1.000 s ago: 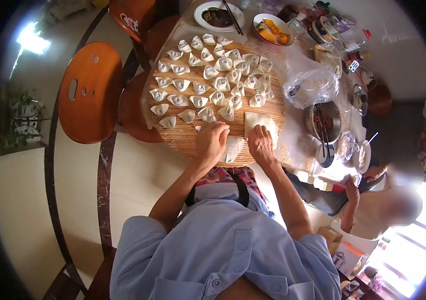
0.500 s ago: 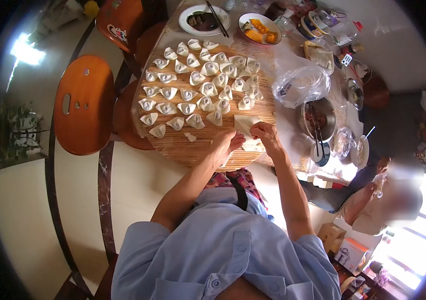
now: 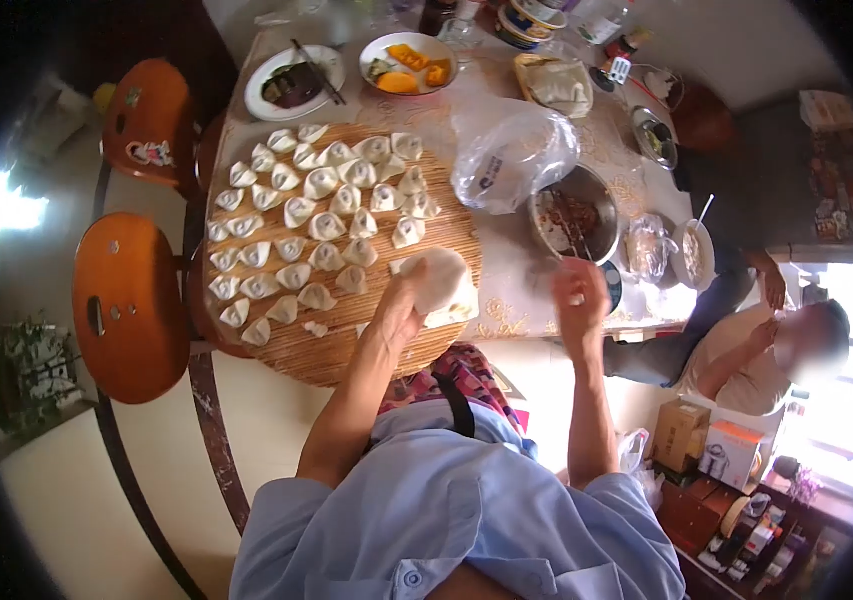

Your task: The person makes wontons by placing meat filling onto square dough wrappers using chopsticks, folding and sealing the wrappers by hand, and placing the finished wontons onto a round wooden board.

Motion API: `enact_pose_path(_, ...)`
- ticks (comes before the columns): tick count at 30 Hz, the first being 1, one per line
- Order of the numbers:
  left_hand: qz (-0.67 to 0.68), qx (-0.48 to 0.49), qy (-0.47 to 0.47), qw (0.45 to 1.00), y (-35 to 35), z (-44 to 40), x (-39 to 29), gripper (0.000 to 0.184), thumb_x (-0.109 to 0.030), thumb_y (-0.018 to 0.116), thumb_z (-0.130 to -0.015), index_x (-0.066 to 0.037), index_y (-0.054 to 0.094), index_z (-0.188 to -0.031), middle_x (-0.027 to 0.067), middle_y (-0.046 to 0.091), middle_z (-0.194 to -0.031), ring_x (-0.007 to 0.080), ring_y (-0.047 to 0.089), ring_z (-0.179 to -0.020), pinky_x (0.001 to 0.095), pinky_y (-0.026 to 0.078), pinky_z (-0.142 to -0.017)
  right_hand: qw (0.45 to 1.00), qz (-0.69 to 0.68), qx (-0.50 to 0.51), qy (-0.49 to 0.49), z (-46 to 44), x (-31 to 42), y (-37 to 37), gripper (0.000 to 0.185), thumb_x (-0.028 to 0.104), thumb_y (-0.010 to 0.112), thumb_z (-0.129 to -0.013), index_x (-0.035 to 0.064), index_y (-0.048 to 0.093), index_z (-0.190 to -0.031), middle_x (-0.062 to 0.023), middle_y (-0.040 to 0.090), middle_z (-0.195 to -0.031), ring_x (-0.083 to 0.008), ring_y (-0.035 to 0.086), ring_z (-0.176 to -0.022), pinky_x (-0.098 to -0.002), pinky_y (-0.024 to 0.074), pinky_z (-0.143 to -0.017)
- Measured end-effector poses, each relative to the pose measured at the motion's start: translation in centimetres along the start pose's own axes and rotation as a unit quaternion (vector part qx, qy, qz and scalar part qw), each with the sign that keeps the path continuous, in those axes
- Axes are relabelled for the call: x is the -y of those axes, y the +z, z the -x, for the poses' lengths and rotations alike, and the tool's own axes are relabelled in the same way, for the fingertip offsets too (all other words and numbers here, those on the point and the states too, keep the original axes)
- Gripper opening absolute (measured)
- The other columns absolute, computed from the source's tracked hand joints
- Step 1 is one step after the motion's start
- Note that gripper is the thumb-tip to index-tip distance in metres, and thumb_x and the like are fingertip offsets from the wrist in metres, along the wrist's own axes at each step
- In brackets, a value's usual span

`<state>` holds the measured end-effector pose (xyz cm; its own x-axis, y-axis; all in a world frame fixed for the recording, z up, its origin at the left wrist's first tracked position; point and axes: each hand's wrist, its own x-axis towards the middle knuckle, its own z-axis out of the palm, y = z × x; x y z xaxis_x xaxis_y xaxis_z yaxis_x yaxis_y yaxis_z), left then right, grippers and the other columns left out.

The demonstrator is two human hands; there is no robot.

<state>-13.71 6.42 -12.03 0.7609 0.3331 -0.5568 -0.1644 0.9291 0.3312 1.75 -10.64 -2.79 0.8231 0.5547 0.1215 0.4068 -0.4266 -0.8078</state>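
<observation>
Right hand point(image 3: 582, 303), blurred — grip unclear — is nearer the slim dark chopsticks point(image 3: 577, 238), just far of it, slanting near-to-far in the round silver metal bowl point(image 3: 607, 205); left hand point(image 3: 407, 302) holds a pale flat dough wrapper point(image 3: 444, 280), well left.

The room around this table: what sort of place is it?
Probably a home dining area, judging by the folded dumplings on a rounded wooden board, the patterned tablecloth and the orange-brown chairs beside it.
</observation>
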Motion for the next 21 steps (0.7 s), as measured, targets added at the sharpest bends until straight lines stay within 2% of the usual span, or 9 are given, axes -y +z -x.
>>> enact_pose_path(4,-0.013,0.0,0.032,0.999,1.9,-0.3,0.0,0.038,-0.019,0.055,-0.087,0.003,0.047,-0.117,0.0143,0.057,-0.109,0.0236,0.058,-0.1,0.0367,0.05,-0.086,0.946,0.294,-0.133,0.026,-0.4,-4.5,-4.6,0.063,0.028,0.073,-0.071,0.0019,0.044,-0.12,-0.0175,0.05,-0.103,-0.0261,0.053,-0.081,-0.0391,0.0443,-0.073)
enact_pose_path(6,-0.03,0.011,0.046,0.998,2.4,-0.9,0.4,0.038,-0.018,0.053,-0.088,0.004,0.046,-0.118,0.0149,0.056,-0.111,0.0237,0.057,-0.102,0.0367,0.049,-0.088,0.961,0.227,-0.068,0.142,-0.1,-5.5,-5.0,0.078,0.031,0.076,-0.067,0.002,0.036,-0.127,-0.0195,0.048,-0.106,-0.0277,0.053,-0.084,-0.0401,0.0437,-0.076)
enact_pose_path(7,-0.048,0.007,0.05,0.998,3.2,-0.7,0.3,0.037,-0.018,0.052,-0.089,0.005,0.046,-0.118,0.015,0.056,-0.112,0.0237,0.057,-0.102,0.0366,0.049,-0.088,0.97,0.219,-0.076,0.078,-0.2,-6.9,-4.4,0.085,0.03,0.078,-0.065,0.0012,0.031,-0.13,-0.0204,0.048,-0.107,-0.0256,0.057,-0.08,-0.0368,0.0485,-0.069)
enact_pose_path(8,-0.067,0.002,0.054,0.996,4.1,-0.5,0.2,0.036,-0.017,0.052,-0.089,0.005,0.046,-0.117,0.0151,0.056,-0.112,0.0237,0.057,-0.102,0.0365,0.049,-0.088,0.974,0.0,-0.068,0.215,0.2,-7.9,-4.2,0.083,0.024,0.079,-0.066,-0.0016,0.031,-0.128,-0.0188,0.049,-0.106,-0.0222,0.06,-0.071,-0.0308,0.0516,-0.059)
enact_pose_path(10,-0.086,0.004,0.062,0.994,5.5,-0.6,0.2,0.035,-0.016,0.05,-0.089,0.005,0.047,-0.117,0.0151,0.056,-0.112,0.0235,0.057,-0.102,0.0358,0.049,-0.088,0.919,-0.267,-0.099,0.271,0.0,-8.2,-3.0,0.076,0.017,0.077,-0.069,-0.0056,0.031,-0.125,-0.0168,0.051,-0.102,-0.0194,0.06,-0.063,-0.0258,0.0511,-0.052)
enact_pose_path(11,-0.09,0.005,0.061,0.994,6.0,-0.7,0.3,0.034,-0.015,0.05,-0.089,0.005,0.047,-0.117,0.015,0.057,-0.111,0.0234,0.057,-0.102,0.0354,0.049,-0.087,0.887,-0.333,-0.139,0.289,-0.1,-7.8,-2.6,0.058,0.011,0.073,-0.072,-0.0075,0.039,-0.115,-0.0144,0.055,-0.092,-0.0192,0.06,-0.064,-0.0266,0.0513,-0.054)
enact_pose_path(15,-0.108,0.009,0.073,0.991,7.1,-1.3,0.8,0.035,-0.016,0.053,-0.088,0.004,0.048,-0.116,0.0142,0.057,-0.109,0.0226,0.057,-0.101,0.0344,0.049,-0.087,0.876,-0.362,-0.251,0.198,-2.0,-8.2,-2.1,0.028,0.008,0.067,-0.077,-0.0047,0.051,-0.096,-0.0088,0.057,-0.078,-0.0145,0.058,-0.066,-0.0274,0.0515,-0.059)
enact_pose_path(18,-0.057,-0.004,0.047,0.997,7.4,-1.8,1.2,0.038,-0.022,0.057,-0.086,0.002,0.05,-0.115,0.0128,0.058,-0.108,0.0218,0.058,-0.099,0.0346,0.048,-0.086,0.889,-0.342,-0.276,0.129,-5.3,-7.1,-2.6,0.028,0.01,0.068,-0.077,-0.004,0.053,-0.096,-0.008,0.057,-0.076,-0.0136,0.057,-0.062,-0.0265,0.0507,-0.059)
enact_pose_path(21,-0.029,0.012,0.032,0.999,8.5,-2.1,1.8,0.043,-0.029,0.06,-0.084,0.001,0.05,-0.114,0.0116,0.058,-0.108,0.0214,0.058,-0.099,0.0353,0.047,-0.086,0.942,-0.245,-0.202,0.108,-9.1,-6.7,-2.7,0.02,0.014,0.065,-0.081,-0.0024,0.057,-0.088,-0.0066,0.057,-0.075,-0.0125,0.057,-0.058,-0.0239,0.0466,-0.054)
